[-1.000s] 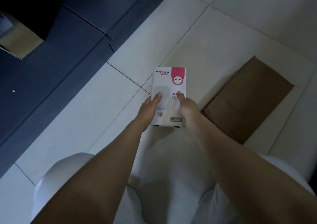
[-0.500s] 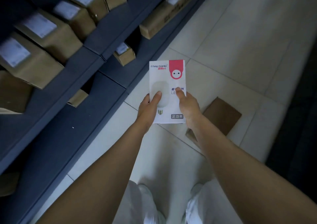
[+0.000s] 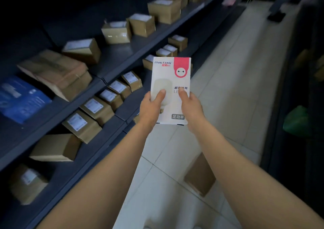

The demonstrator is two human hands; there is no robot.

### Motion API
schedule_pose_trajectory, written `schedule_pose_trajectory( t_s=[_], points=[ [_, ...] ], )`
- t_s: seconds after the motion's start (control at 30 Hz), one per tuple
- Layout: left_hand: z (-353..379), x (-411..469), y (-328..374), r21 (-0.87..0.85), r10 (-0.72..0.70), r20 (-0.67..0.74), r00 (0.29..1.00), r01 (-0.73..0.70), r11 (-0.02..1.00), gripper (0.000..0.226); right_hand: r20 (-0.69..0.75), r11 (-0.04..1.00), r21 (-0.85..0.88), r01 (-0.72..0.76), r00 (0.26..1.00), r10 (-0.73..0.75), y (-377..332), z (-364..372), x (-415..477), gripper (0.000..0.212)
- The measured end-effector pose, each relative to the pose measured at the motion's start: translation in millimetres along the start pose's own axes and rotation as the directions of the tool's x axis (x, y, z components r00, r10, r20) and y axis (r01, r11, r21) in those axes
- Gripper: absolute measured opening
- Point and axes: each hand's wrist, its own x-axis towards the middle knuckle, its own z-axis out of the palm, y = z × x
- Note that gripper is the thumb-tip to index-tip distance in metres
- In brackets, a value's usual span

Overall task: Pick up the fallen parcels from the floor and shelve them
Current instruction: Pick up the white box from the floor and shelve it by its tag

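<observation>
The white bulb carton (image 3: 171,90) is clamped from both sides — the thumb of the left hand (image 3: 152,108) and that of the right hand (image 3: 190,106) are pressed on its printed face (the remaining fingers are hidden behind it). The carton is held upright in mid-air, beside the dark shelving (image 3: 112,74) stocked with labelled brown parcels (image 3: 98,108). One flat brown parcel (image 3: 199,176) lies on the tiled floor (image 3: 228,97) below — between the forearms.
</observation>
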Motion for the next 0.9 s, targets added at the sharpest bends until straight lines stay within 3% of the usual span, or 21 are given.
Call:
schedule_pose_trajectory(
  t_s=[0.3, 0.4, 0.53, 0.7, 0.83, 0.9],
  points=[
    [-19.7, -24.5, 131.7, -0.062, 0.194, -0.062, 0.979, -0.198, 0.978, 0.045, 0.018, 0.959, 0.055, 0.278, 0.960, -0.279, -120.2, 1.5, -40.0, 0.030],
    [-24.7, -30.7, 155.9, -0.040, 0.230, -0.099, 0.968, -0.235, 0.971, 0.052, 0.030, 0.945, 0.078, 0.318, 0.947, -0.321, -141.9, 0.7, -47.8, 0.024],
    [-34.9, -37.0, 177.2, -0.067, 0.222, -0.190, 0.956, -0.238, 0.969, 0.053, 0.060, 0.935, 0.100, 0.339, 0.936, -0.346, -159.4, -2.3, -49.5, 0.031],
    [-46.4, -37.0, 194.5, -0.074, 0.265, -0.200, 0.943, -0.284, 0.956, 0.046, 0.085, 0.861, 0.169, 0.479, 0.864, -0.497, -167.0, 2.6, -49.8, 0.022],
    [-53.7, -30.7, 201.0, -0.022, 0.268, -0.232, 0.935, -0.281, 0.959, 0.032, 0.162, 0.903, 0.079, 0.422, 0.889, -0.429, -174.8, 14.8, -50.7, 0.049],
    [-59.6, -27.3, 200.4, 0.041, 0.255, -0.265, 0.930, -0.253, 0.967, 0.034, 0.195, 0.929, 0.032, 0.370, 0.909, -0.369, -177.3, 18.8, -50.2, 0.052]
  ],
)
